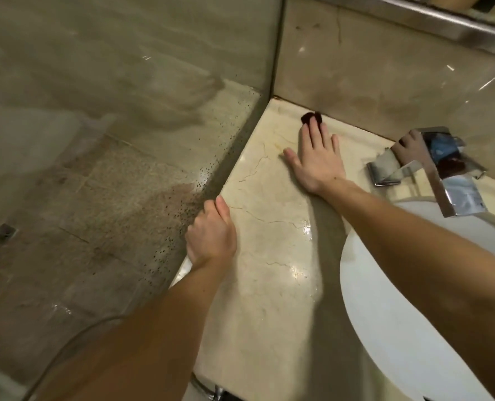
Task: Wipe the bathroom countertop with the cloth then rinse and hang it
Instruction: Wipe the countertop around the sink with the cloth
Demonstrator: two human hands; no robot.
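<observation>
In the head view, the right hand (317, 160) is laid flat on the table (269, 256), fingers straight, with its fingertips touching a small dark-red cloth (310, 117). The left hand (211, 231) is curled round the edge of the glass panel (124, 169). A chrome tap (431, 166) is seen to the right of the right hand.

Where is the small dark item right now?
Head view: the dark item sits at the back of the counter against the wall, touched by the right hand, left of the faucet.
</observation>
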